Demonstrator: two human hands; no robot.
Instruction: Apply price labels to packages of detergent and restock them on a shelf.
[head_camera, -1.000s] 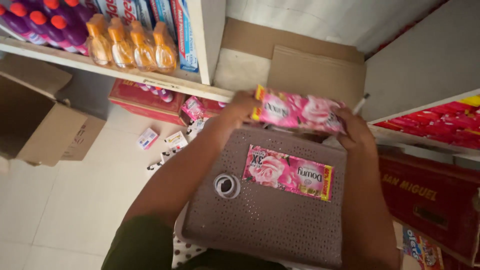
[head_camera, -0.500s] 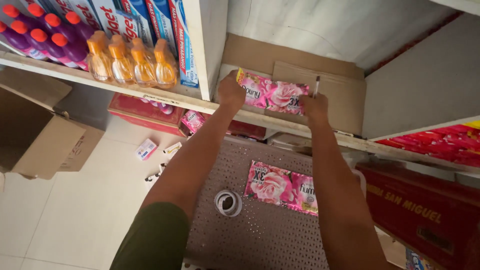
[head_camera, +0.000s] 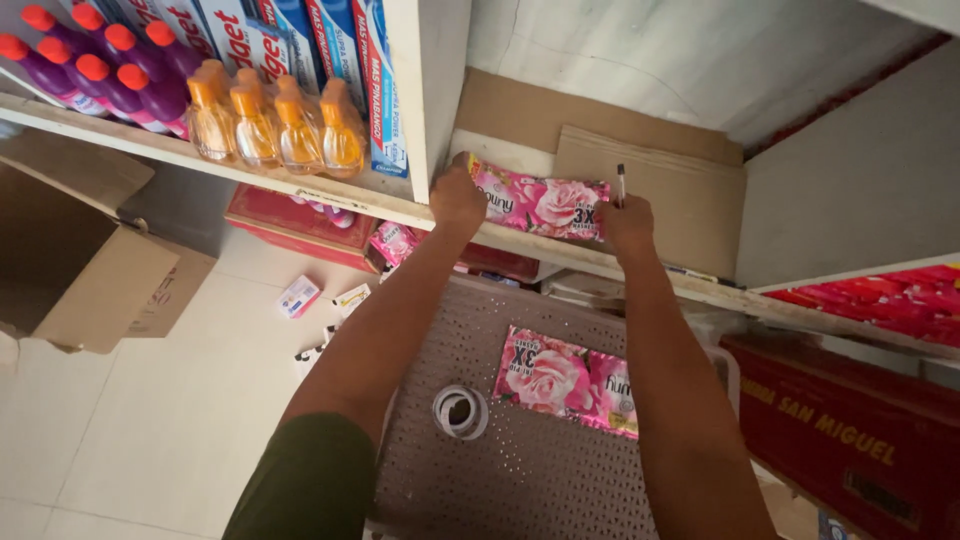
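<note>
Fingers of the left hand (head_camera: 457, 198) and right hand (head_camera: 628, 222) curl out of sight behind one pink sachet strip (head_camera: 540, 205), gripping its ends on the shelf (head_camera: 560, 252). Right hand also holds one pen (head_camera: 621, 184), partly hidden. At 6 o'clock: a second strip (head_camera: 565, 378), arm-covered at its right end; one tape roll (head_camera: 460, 411); four orange bottles (head_camera: 275, 125) at 9 o'clock.

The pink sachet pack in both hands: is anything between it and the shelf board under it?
Nothing visible. The pink sachet pack is held by the left hand and right hand just over the shelf board; flat cardboard lies behind.
</note>
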